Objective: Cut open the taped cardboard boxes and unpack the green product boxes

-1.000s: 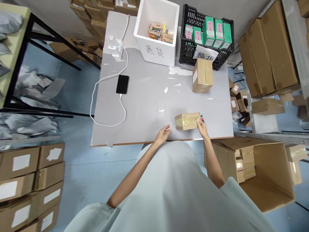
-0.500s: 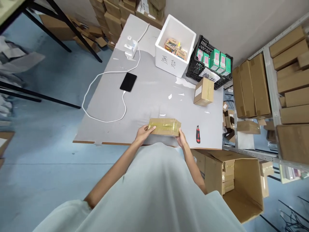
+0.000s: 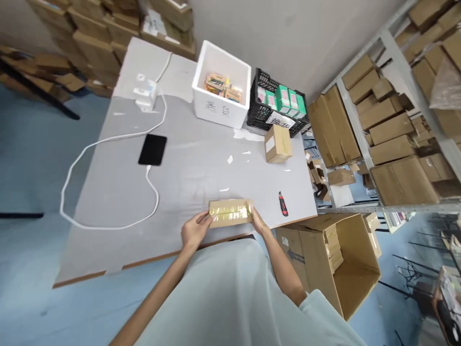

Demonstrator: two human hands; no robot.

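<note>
A small cardboard box with shiny tape along it is held between my two hands near the front edge of the table. My left hand grips its left end, thumb on the near face. Around the right end are the fingers of my right hand, closed on it. To the right of the box lies a red and black utility knife. Farther back stands another taped cardboard box with a white label.
At the back are a white foam box holding small packs and a black crate with green-and-pink boxes. A black tablet-like device and white cable lie left. A large open carton stands right, near loaded shelves.
My view has swung to the right, so the table appears shifted left and turned. Both hands keep hold of the box, whose taped face now shows at a different tilt.
</note>
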